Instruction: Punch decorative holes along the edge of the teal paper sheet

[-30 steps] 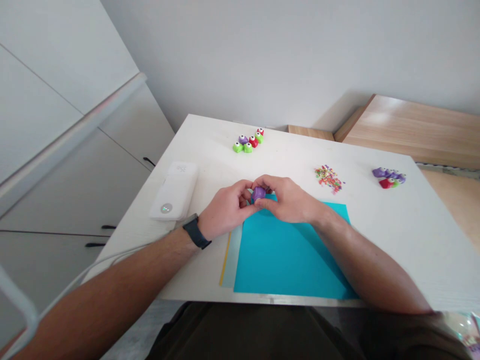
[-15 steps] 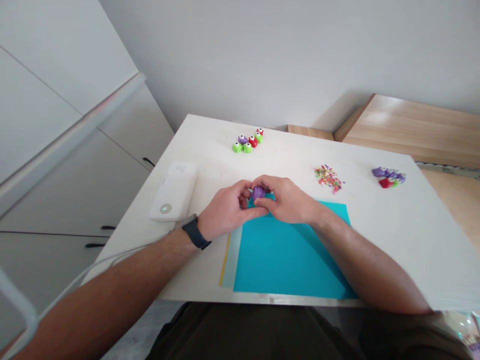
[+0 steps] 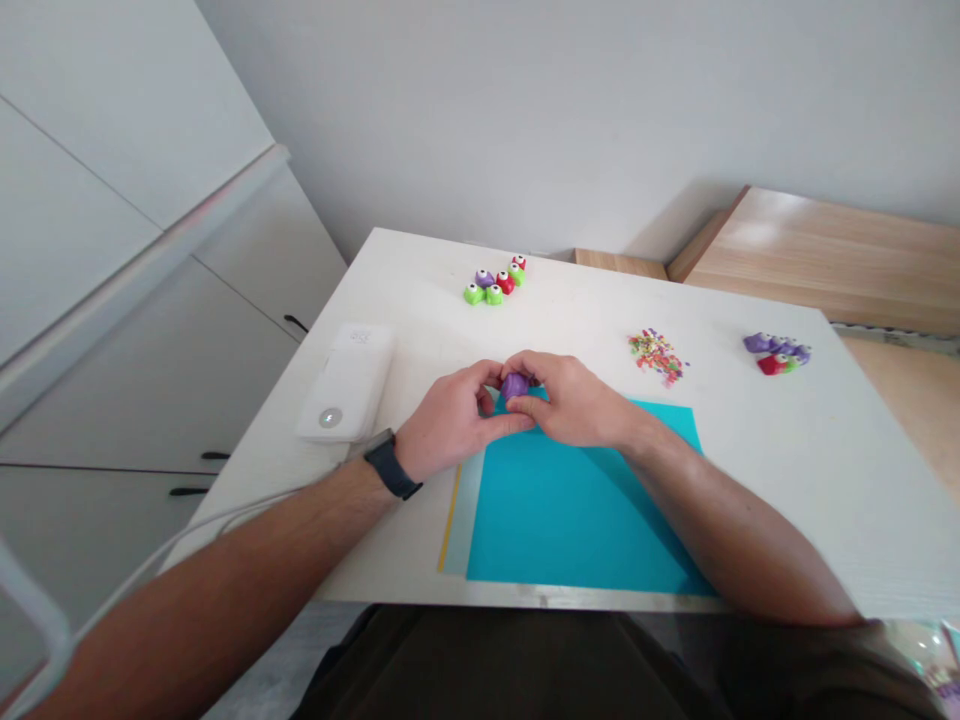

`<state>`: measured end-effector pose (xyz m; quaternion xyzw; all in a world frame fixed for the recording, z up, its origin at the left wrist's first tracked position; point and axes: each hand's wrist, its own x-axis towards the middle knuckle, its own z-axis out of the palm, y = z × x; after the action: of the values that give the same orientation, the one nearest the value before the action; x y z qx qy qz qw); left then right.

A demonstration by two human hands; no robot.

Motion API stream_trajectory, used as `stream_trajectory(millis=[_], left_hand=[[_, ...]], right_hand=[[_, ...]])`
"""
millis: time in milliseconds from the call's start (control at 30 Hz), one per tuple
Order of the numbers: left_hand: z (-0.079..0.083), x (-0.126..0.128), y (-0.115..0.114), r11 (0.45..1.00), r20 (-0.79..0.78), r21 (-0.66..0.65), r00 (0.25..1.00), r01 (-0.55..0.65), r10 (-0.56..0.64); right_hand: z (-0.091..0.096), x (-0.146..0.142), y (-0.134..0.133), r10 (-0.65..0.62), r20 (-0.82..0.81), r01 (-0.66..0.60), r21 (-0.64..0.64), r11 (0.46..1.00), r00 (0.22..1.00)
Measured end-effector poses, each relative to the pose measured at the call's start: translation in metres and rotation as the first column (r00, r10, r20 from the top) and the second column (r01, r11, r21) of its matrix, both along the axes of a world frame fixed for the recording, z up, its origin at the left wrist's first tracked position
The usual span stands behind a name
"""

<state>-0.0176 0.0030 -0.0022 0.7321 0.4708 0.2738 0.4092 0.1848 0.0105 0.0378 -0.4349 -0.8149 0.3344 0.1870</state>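
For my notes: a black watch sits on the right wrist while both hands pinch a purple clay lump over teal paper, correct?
No: the head view shows the black wristwatch on the left wrist. The left hand and right hand pinch the purple clay lump over the teal paper sheet.

Counted from my remote view: one bare left hand [image 3: 450,422], one bare right hand [image 3: 576,408], one lumpy purple piece [image 3: 515,385], one flat teal paper sheet [image 3: 577,510], one white box-shaped device [image 3: 345,382], one black wristwatch [image 3: 390,465], and six small glossy plastic pieces [image 3: 493,281], far left: three green, two red, one purple.
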Motion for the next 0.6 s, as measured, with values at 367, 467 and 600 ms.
stream_trajectory(millis=[367,467,600], left_hand=[[-0.0012,-0.0011,0.0015,0.999,-0.083,0.048,0.996,-0.026,0.030],[-0.0021,-0.0018,0.0023,0.997,-0.081,0.065,0.996,-0.028,0.033],[-0.0032,-0.0031,0.0040,0.997,-0.071,0.083,0.997,-0.008,0.013]], right_hand=[[-0.0038,-0.0021,-0.0002,0.000,-0.001,0.000,-0.009,1.000,1.000],[-0.0052,-0.0025,-0.0010,-0.009,0.004,0.009,0.003,1.000,1.000],[-0.0074,-0.0028,-0.0014,-0.013,0.012,0.013,0.028,1.000,1.000]])
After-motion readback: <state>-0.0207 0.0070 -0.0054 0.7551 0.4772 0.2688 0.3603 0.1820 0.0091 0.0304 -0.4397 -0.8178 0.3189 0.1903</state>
